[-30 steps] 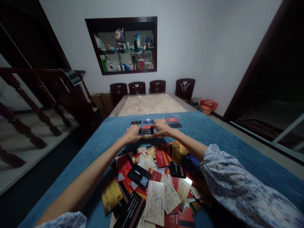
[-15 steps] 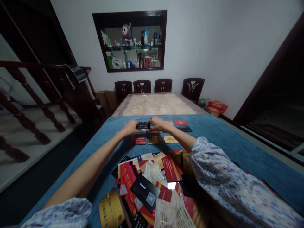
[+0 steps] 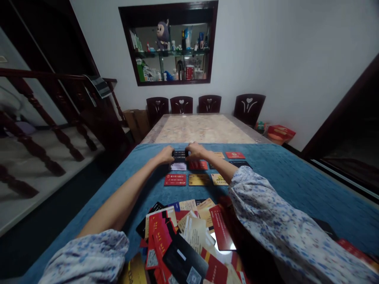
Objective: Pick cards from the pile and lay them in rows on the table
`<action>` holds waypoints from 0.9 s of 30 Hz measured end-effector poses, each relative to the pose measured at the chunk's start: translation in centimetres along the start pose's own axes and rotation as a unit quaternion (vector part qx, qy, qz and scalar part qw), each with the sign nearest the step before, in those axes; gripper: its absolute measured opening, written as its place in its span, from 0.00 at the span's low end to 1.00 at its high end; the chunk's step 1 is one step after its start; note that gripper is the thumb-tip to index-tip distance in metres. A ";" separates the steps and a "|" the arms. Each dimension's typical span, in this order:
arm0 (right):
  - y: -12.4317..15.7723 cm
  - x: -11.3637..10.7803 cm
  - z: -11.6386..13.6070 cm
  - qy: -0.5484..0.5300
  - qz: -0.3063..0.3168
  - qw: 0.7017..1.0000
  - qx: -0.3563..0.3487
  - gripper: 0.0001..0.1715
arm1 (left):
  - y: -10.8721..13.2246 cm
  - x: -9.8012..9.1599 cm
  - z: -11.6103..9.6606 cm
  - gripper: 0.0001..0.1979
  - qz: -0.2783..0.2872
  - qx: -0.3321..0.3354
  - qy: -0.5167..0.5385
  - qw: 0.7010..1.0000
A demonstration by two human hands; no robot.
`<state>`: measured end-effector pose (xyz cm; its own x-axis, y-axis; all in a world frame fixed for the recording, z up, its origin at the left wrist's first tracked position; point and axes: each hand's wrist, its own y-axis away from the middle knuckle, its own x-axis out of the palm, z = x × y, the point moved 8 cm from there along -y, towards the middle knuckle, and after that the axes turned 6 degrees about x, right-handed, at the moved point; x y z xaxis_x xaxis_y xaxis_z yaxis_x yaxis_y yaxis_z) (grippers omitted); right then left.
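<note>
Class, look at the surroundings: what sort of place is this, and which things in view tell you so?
Probably a dining room in a home: a long table, dark chairs with heart cut-outs, and a wall niche holding a plush toy among household bottles.

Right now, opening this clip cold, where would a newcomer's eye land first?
Probably on the jumbled card pile, spread across the blue cloth nearest the camera. Beyond it, the left grip and right grip are at either side of a black card, past a neat front row. Higher up, a purple plush toy sits in the wall niche.
</note>
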<state>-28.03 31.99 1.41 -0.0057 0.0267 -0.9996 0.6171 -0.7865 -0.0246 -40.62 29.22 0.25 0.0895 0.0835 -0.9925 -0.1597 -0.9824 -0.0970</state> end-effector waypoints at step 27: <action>-3.4 2.7 -0.5 -0.006 0.051 0.998 0.033 0.25 | -3.5 3.2 1.9 0.19 0.081 -0.015 0.021 0.996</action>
<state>-29.75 35.02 -1.25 0.0450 -0.0628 -0.9970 0.5614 -0.8240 0.0773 -41.63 33.23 -2.71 0.1071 -0.0823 -0.9908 -0.1456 -0.9871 0.0663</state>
